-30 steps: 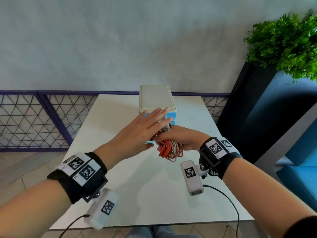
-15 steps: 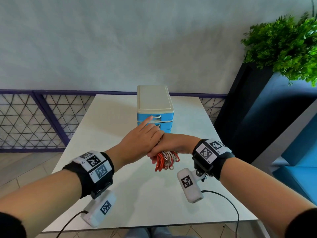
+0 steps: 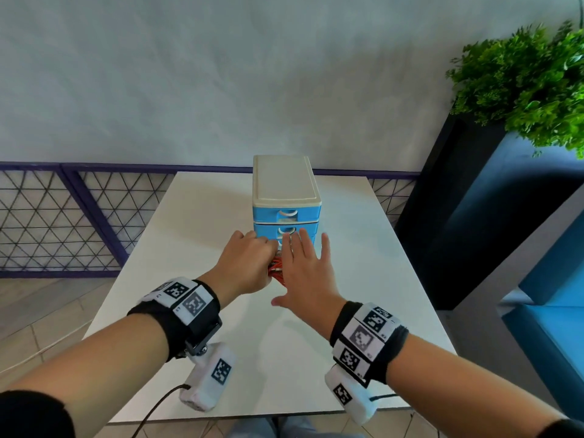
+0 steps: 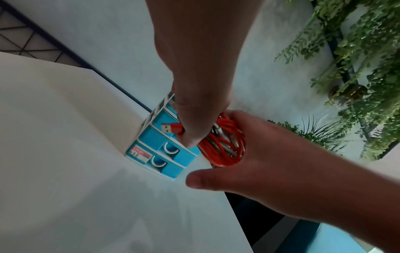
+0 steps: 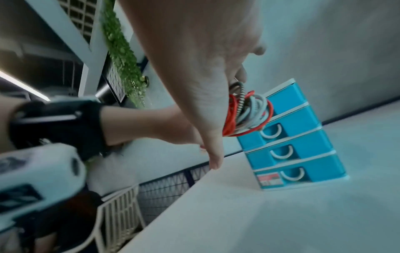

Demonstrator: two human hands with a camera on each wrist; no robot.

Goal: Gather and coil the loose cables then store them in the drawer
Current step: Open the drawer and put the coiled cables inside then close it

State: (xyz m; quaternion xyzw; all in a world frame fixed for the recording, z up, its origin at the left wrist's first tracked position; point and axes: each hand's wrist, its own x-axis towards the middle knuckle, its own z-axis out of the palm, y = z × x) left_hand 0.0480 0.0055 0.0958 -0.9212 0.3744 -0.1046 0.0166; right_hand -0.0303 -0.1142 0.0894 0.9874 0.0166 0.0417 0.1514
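A coil of red, white and braided cables (image 3: 274, 269) hangs in front of the small blue drawer unit (image 3: 286, 197) on the white table (image 3: 202, 358). My left hand (image 3: 249, 263) grips the coil (image 4: 220, 145), with a red USB plug (image 4: 167, 128) sticking out past its fingers. My right hand (image 3: 305, 270) is open with fingers spread, lying flat against the right side of the coil (image 5: 246, 113). In the right wrist view every drawer of the unit (image 5: 298, 142) looks pushed in.
A black planter (image 3: 448, 222) with a green plant (image 3: 521, 83) stands right of the table. A purple mesh railing (image 3: 47, 216) runs along the wall behind. The table's near edge (image 3: 252, 415) is below my wrists.
The coil has passed from my right hand to my left. My left hand, open before, now grips it; my right hand has let go and spread its fingers. The view has dropped a little.
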